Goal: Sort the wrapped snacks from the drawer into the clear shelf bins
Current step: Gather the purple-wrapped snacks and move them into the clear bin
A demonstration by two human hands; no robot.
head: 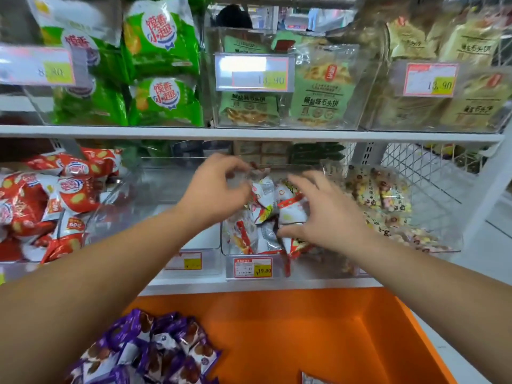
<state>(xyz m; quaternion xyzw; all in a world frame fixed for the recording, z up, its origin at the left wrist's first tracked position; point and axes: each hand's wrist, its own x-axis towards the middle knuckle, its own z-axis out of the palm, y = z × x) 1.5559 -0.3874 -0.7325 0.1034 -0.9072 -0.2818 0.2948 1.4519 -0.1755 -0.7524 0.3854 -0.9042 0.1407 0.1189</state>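
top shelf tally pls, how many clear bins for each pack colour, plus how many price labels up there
left clear plastic bin, bright green packs: 1
middle clear plastic bin, pale green packs: 1
right clear plastic bin, beige packs: 1
white price labels with yellow patches: 3
total: 6
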